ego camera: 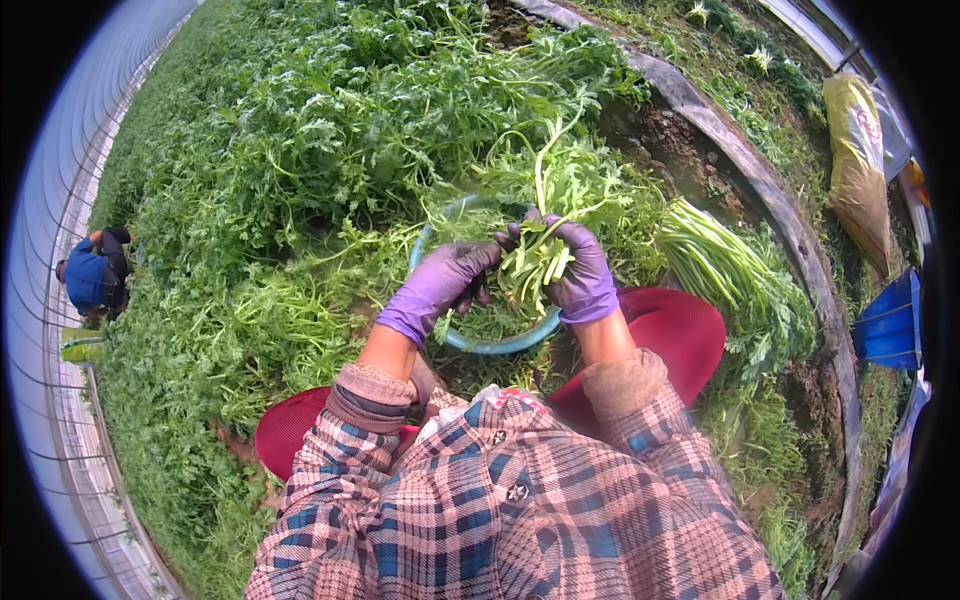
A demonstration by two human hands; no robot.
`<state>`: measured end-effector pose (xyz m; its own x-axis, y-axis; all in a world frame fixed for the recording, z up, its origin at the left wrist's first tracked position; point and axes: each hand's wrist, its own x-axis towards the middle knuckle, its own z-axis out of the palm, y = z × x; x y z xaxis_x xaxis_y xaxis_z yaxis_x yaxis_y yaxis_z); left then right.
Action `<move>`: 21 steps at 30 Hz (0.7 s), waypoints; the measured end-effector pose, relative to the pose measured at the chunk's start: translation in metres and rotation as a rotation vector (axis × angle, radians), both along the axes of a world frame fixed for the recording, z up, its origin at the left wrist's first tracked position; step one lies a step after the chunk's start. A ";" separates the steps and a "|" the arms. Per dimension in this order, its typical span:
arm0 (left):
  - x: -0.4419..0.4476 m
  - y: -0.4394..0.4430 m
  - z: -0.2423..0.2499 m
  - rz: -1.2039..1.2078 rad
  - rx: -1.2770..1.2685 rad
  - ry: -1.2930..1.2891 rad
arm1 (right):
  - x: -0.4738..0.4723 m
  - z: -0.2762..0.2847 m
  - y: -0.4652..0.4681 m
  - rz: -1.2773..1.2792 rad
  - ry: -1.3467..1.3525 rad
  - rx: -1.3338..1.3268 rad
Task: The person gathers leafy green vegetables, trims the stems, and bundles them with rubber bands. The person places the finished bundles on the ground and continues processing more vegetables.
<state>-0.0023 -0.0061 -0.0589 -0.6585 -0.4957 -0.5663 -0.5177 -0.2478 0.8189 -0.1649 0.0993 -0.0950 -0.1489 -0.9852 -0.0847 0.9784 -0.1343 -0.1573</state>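
Observation:
Both of my hands wear purple gloves with dark-stained fingers. My right hand [577, 266] is closed around a small bunch of leafy green stems [536, 262], cut ends towards me and leaves pointing away. Just left of the bunch, my left hand [446, 281] has its fingers curled, the thumb side close to the stems; whether it grips anything is unclear. Beneath both hands lies a round blue hoop or basin rim [502, 345], with greens inside it. A larger bundle of cut greens [709, 251] rests on the ground to the right, its pale stem ends pointing up and left.
Dense leafy plants [300, 127] fill the left and far side. A grey plastic sheet strip [750, 169] curves along the right. Beyond it are a full yellow sack [859, 165] and a blue container [889, 322]. Another person [94, 270] crouches at the far left near a green bag [82, 345].

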 end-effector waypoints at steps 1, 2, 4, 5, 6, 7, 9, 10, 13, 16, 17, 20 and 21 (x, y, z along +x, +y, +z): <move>0.002 0.007 0.000 0.032 -0.058 0.053 | 0.000 0.001 -0.001 0.005 0.034 0.078; 0.003 0.015 -0.001 0.014 -0.102 0.035 | 0.000 0.002 -0.001 0.034 0.044 0.099; 0.001 0.030 -0.003 -0.023 -0.087 0.004 | 0.003 0.004 0.001 -0.064 0.112 0.114; 0.000 0.035 -0.003 -0.043 -0.028 -0.011 | 0.004 0.005 0.002 -0.117 0.139 0.153; -0.003 0.039 -0.003 -0.063 0.030 -0.028 | 0.006 0.007 0.002 -0.106 0.167 0.149; -0.004 0.042 -0.003 -0.002 0.106 0.042 | 0.006 0.009 0.004 -0.106 0.198 0.192; -0.008 0.045 -0.002 0.064 0.243 0.089 | 0.006 0.014 0.009 -0.065 0.254 0.191; -0.010 0.047 -0.003 0.098 0.312 0.110 | 0.005 0.015 0.010 -0.065 0.263 0.197; -0.011 0.048 -0.004 0.071 0.339 0.073 | 0.005 0.016 0.011 -0.041 0.228 0.098; -0.014 0.051 -0.013 0.127 0.253 0.031 | 0.005 0.010 0.007 -0.026 0.162 0.119; -0.015 0.052 -0.018 0.127 0.211 -0.008 | 0.007 0.007 0.005 -0.087 0.247 0.180; -0.022 0.047 -0.035 0.094 0.001 -0.179 | 0.012 -0.004 0.002 -0.182 0.321 0.242; -0.024 0.044 -0.041 0.049 -0.090 -0.252 | 0.013 -0.009 0.000 -0.187 0.324 0.312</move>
